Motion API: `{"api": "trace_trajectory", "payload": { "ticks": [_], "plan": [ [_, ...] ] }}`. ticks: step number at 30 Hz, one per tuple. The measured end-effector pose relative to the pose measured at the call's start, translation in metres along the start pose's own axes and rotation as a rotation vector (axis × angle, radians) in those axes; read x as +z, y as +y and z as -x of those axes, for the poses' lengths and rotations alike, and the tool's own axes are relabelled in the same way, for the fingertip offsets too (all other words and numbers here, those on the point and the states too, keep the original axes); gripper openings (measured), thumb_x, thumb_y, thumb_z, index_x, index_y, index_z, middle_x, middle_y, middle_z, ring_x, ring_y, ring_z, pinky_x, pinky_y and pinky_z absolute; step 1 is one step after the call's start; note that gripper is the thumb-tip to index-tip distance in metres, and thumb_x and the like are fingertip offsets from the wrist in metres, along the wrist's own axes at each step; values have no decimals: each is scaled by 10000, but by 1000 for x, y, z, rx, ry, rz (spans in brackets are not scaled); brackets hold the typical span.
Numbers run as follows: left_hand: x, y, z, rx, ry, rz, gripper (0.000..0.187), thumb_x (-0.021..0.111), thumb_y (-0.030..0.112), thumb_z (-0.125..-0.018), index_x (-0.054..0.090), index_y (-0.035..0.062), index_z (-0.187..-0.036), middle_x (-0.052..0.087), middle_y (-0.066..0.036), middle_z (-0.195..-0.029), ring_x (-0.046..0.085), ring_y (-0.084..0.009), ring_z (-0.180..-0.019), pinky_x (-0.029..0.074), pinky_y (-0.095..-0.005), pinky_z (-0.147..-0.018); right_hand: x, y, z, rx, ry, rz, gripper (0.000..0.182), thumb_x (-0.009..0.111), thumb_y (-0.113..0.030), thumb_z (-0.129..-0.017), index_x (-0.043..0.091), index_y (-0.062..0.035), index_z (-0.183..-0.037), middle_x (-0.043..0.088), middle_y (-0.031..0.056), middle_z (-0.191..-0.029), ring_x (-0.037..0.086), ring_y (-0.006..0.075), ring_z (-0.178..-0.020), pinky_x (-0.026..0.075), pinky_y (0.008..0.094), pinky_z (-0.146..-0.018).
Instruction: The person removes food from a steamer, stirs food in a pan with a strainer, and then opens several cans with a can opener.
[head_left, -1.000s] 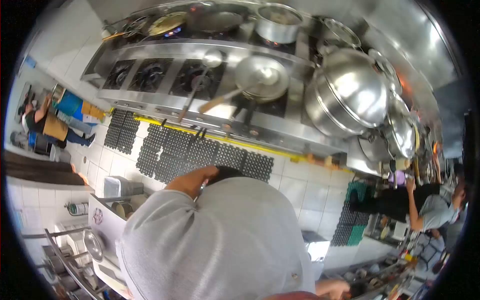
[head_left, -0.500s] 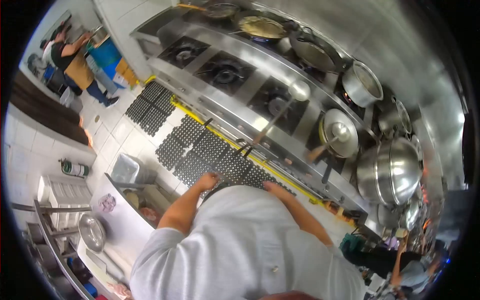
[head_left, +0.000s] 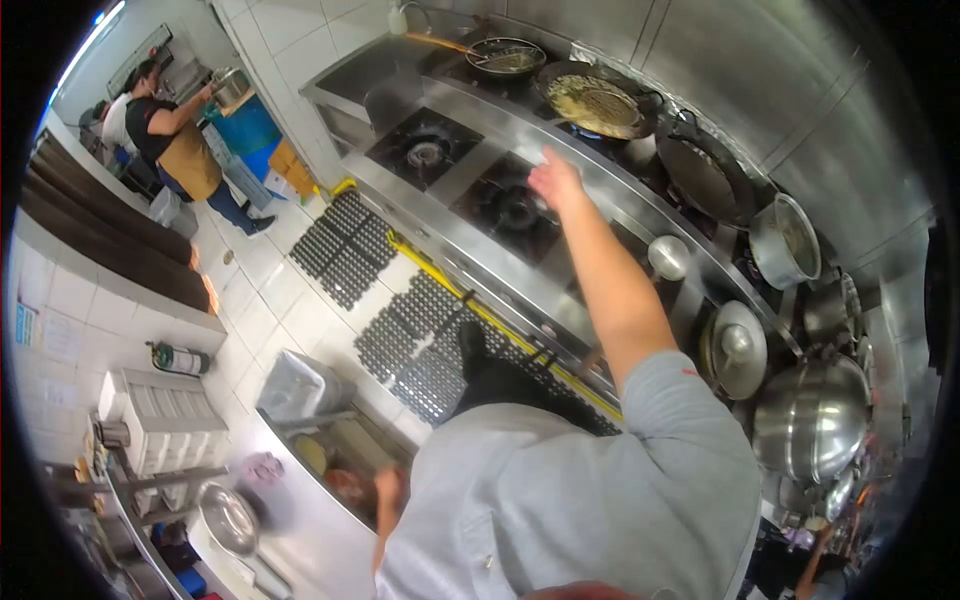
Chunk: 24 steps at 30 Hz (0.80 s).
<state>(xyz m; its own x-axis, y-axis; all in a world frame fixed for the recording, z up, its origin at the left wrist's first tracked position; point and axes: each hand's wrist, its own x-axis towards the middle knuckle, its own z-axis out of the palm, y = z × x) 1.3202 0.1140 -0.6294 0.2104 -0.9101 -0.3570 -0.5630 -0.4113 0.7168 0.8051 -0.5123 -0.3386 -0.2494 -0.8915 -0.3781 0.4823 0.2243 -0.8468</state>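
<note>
At upper centre of the frame, the right hand (head_left: pixel 553 180) reaches over the stove (head_left: pixel 470 215), fingers spread and holding nothing.
It hovers beside the pan of food (head_left: pixel 597 105), upper centre; the left hand (head_left: pixel 387 490), lower centre, is blurred, grip untellable.

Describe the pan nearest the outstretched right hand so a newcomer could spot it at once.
Start at the long steel range and follow its back row of burners. Just beyond the right hand sits a dark round pan. Unlike its neighbours, it is filled with pale yellowish food.
</note>
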Motion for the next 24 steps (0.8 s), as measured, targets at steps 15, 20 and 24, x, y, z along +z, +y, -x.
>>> {"api": "trace_trajectory", "payload": {
  "ticks": [15, 20, 24],
  "plan": [
    [-43, 68, -187, -116, -272, -171, 234, 621, 255, -1012, 702, 37, -984, 713, -167, -882, 676, -295, -686, 559, -463, -590, -37, -143, -101, -243, 367, 280, 223, 546, -237, -1029, 604, -66, -898, 477, -13, -640, 440, 117, -467, 319, 310, -410],
    [-51, 61, -303, 510, -208, -578, 219, 640, 249, -1005, 699, 38, -1012, 724, -187, -931, 689, -317, -707, 572, -490, -602, -105, -214, -71, -413, 458, 943, 303, 528, -225, -1002, 666, 39, -947, 664, 200, -773, 637, 375, -663, 492, 479, -610],
    [-78, 82, -402, -72, -392, 408, 197, 606, 230, -1005, 658, 42, -1027, 674, -161, -844, 670, -281, -660, 538, -441, -519, -85, -251, -26, -602, 510, 1555, 378, 505, -263, -1022, 697, 62, -1047, 704, 322, -1070, 652, 525, -1041, 504, 564, -949]
  ]
}}
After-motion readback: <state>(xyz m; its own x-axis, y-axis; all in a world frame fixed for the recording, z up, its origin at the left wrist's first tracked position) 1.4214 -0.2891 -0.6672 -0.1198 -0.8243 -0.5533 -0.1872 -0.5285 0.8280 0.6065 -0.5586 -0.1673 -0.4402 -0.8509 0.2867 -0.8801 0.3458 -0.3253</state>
